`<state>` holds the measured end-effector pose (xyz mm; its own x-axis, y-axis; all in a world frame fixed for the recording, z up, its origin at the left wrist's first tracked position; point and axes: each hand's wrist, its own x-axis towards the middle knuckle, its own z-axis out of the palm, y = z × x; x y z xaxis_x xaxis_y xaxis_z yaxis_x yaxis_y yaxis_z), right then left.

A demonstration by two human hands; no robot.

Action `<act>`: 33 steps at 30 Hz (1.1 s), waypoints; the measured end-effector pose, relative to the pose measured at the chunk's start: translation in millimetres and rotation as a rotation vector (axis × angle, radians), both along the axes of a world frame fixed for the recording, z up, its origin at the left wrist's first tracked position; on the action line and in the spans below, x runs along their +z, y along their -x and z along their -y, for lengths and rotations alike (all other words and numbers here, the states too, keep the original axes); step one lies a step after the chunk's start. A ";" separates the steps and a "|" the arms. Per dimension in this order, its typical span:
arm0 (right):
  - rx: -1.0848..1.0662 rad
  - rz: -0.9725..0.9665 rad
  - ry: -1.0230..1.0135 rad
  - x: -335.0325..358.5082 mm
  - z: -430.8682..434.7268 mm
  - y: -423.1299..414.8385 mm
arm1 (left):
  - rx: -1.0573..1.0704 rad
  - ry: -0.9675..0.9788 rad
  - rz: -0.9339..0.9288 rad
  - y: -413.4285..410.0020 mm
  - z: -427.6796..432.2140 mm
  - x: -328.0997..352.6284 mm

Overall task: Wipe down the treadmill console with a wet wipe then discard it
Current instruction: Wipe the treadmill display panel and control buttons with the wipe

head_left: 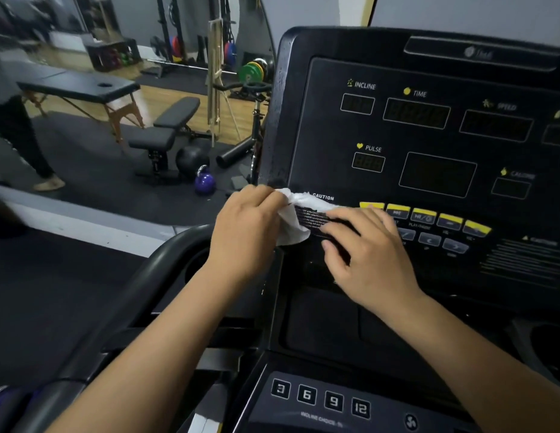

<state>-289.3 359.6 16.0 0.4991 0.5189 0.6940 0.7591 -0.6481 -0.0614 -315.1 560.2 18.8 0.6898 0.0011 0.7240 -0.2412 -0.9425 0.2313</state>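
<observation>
On the treadmill console (322,126) you can read INCLINE, TIME, PULSE and CAUTION; the SPEED label (506,106) is blurred. Lower panel (381,382): your keys (306,394) read 3, 6, 9, 12, above INCLINE CHOICE.

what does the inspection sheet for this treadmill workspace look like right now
surface: black treadmill console, displays dark, row of yellow buttons.
job's things: white wet wipe against the console's lower left, by the CAUTION label.
clutter: nothing seen.
grippers: left hand grips the wipe; right hand touches its edge, grip unclear.
cables: nothing seen.
surroundings: weight bench, purple kettlebell, massage table, a person at left.
</observation>
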 end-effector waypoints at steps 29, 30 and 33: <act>0.042 -1.385 -0.553 58.6 0.4 17.1 | -0.720 1.834 -0.431 23.4 37.4 43.4; 0.128 -1.559 -0.622 62.3 -1.4 18.6 | -0.718 1.756 -0.436 24.6 39.8 41.3; 0.376 -1.572 -0.903 65.6 -2.2 16.1 | -0.671 1.583 -0.460 34.1 41.2 37.0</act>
